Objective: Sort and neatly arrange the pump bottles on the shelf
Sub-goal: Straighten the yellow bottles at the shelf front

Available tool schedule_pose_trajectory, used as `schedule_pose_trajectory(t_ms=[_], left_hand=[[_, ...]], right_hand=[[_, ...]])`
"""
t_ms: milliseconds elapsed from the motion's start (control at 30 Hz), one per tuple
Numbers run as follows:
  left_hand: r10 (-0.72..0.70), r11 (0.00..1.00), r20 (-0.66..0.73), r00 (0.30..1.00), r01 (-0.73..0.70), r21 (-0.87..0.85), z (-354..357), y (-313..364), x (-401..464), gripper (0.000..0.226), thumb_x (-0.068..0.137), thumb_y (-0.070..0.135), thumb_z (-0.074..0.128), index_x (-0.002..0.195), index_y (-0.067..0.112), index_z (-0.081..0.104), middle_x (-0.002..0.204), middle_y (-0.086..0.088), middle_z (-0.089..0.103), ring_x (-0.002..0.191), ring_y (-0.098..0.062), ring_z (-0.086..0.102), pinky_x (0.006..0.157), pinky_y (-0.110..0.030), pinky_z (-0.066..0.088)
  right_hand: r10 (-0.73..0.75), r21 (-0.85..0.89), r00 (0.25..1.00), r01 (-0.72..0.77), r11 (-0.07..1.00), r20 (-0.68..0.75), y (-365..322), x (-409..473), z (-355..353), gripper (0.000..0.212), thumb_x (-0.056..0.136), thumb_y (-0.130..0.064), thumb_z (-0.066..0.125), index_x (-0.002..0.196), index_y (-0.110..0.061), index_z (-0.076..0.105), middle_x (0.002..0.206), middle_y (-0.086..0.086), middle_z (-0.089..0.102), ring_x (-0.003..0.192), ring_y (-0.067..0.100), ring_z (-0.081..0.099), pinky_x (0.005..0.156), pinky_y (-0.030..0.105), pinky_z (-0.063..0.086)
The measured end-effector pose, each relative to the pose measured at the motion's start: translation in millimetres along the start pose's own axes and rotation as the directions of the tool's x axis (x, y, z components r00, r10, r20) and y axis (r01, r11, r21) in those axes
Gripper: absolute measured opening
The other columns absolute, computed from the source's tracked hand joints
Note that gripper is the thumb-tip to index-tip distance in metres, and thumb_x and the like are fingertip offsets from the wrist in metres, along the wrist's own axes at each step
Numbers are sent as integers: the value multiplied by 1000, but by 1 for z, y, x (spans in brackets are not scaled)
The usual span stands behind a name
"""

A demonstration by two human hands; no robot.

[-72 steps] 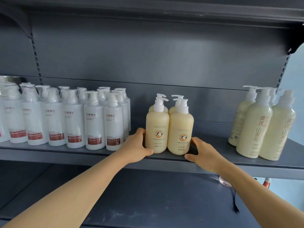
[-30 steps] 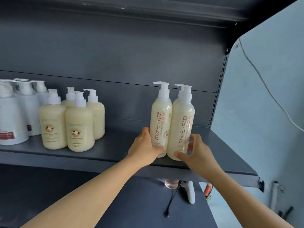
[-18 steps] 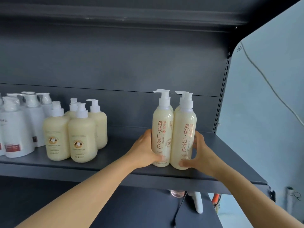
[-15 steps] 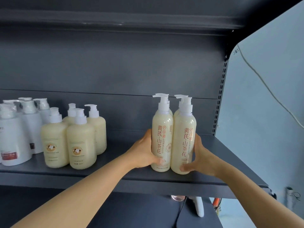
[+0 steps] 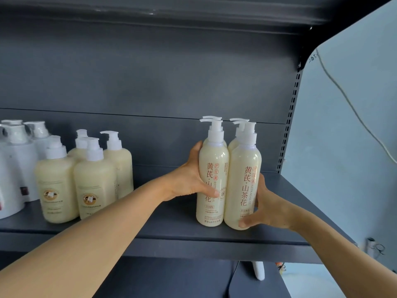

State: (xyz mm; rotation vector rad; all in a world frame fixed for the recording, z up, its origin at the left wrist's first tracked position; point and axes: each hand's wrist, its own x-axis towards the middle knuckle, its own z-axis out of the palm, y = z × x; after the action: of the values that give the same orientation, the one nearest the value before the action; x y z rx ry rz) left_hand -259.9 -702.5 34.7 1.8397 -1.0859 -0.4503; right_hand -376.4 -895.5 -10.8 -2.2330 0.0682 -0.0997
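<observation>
- Four tall cream pump bottles with red lettering stand upright in a tight cluster toward the right end of the dark grey shelf (image 5: 171, 229), two in front and two behind them.
- The front left tall bottle (image 5: 212, 179) and the front right tall bottle (image 5: 243, 186) touch side by side, labels facing out; only the pumps and shoulders of the rear pair (image 5: 235, 134) show.
- The left hand (image 5: 191, 179) grips the cluster from its left side, thumb across the front left bottle's label, the other fingers curled round toward the back.
- The right hand (image 5: 263, 208) grips the cluster from the right, thumb low on the front right bottle, fingers wrapped behind it.
- Well apart to the left, on the same shelf, stands a group of shorter squat cream pump bottles (image 5: 94, 179), two in front and at least two behind.
- Further left, at the frame's edge, stand white pump bottles (image 5: 15, 160).
- A pale blue wall (image 5: 348, 147) with a thin cable (image 5: 343, 91) lies beyond the shelf's right end.
</observation>
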Motion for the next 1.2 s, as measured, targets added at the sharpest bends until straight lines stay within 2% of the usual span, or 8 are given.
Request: schedule_pose_trajectory(t_ms=[133,267,400,467,600,767,1000,1200], left_hand=[[14,1000,11,1000,-14,0,-4,1,0,116,71,-4,76,143,41,-3,121,12,46,107,-1,54,77,-20,53],[0,999,-8,1000,0,-45,-11,2,0,105,74,2,75,142,40,5,122,9,50,108,-4,55,82,-28,54],[-41,989,-66,997,32,-142,-14,6,5,89,75,19,79,137,36,17,121,8,53,113,-14,56,92,-46,51],[-50,987,-81,995,37,-156,-14,7,6,87,74,22,80,134,34,19,119,7,54,113,-15,57,94,-49,49],[-46,991,-101,994,32,-133,-17,8,4,83,76,19,77,135,30,19,115,5,57,108,-15,60,89,-46,53],[-31,994,-118,993,17,-112,-28,5,-7,86,77,14,75,140,34,20,115,6,58,102,-11,62,73,-33,54],[-51,995,-153,987,37,-94,-53,-3,-32,82,77,13,74,139,34,24,114,10,57,100,-6,61,70,-29,52],[-44,995,-173,984,27,-100,-64,-8,-41,81,78,11,74,139,33,25,113,6,57,100,-8,61,70,-29,53]], right_hand=[[10,37,1000,-9,999,-4,1,2,3,123,66,-2,83,139,-41,-8,131,-13,34,120,3,40,79,8,50],[2,48,1000,-2,999,-5,1,2,6,123,66,-1,82,140,-40,-8,132,-10,34,121,4,40,78,9,52],[2,53,1000,-1,999,-19,2,4,8,124,65,-2,83,140,-42,-7,133,-10,33,121,3,39,78,10,52],[1,52,1000,0,999,-25,2,3,9,124,64,-4,84,140,-43,-6,133,-11,34,123,4,39,79,11,52],[2,60,999,0,998,-32,-1,3,13,123,64,-1,83,142,-39,-5,131,-10,37,120,2,41,77,10,52],[-3,66,1000,4,998,-11,-9,8,25,122,66,-1,83,141,-39,-6,128,-13,39,116,2,44,75,12,53],[-38,44,999,37,998,24,-31,21,49,124,64,-4,83,141,-42,-7,132,-13,36,121,5,42,82,17,52],[-30,37,999,29,999,22,-42,27,62,123,67,-1,81,142,-38,-9,124,-21,37,113,0,44,74,10,52]])
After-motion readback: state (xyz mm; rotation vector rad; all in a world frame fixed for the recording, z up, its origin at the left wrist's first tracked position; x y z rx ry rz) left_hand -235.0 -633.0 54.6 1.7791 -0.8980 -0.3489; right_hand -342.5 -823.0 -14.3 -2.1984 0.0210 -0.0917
